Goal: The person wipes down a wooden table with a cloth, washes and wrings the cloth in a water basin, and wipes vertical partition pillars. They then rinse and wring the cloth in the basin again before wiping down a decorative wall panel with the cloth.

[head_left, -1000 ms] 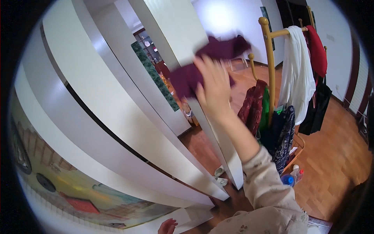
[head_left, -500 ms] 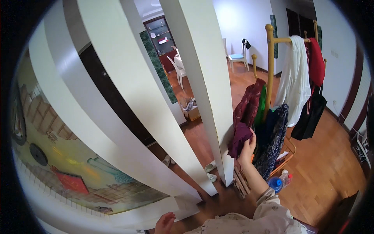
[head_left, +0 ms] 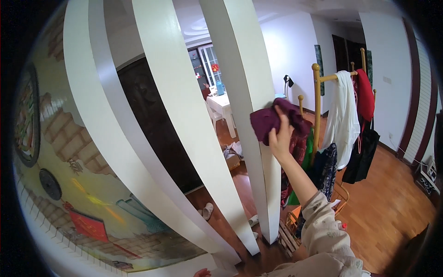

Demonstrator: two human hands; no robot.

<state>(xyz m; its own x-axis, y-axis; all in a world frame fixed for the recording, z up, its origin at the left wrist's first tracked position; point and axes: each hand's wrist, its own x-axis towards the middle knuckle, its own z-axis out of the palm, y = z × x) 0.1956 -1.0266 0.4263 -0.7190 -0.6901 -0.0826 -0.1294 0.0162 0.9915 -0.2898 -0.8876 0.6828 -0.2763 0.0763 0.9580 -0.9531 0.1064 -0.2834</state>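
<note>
1. Purple cloth (head_left: 266, 123) sits bunched under the right hand (head_left: 281, 138), just right of the frame's centre; thumb and fingers hold it, the index finger reaching up over its folds.
2. Its long axis runs roughly sideways across the frame, one end pointing left over the white post (head_left: 253, 60), the other reaching right past the fingers.
3. It overlaps the post's face and right edge, and appears to touch them.
4. At the bottom edge, only a small part of the left hand (head_left: 202, 273) shows; whether it grips anything cannot be told.
5. At right, a yellow coat stand (head_left: 316, 106) bears a white garment (head_left: 340, 124), a red item (head_left: 366, 94) and a black bag (head_left: 362, 154), its contents hidden.
6. Left of the post, a cardboard box (head_left: 232, 161) holds pale things, too small to identify.
</note>
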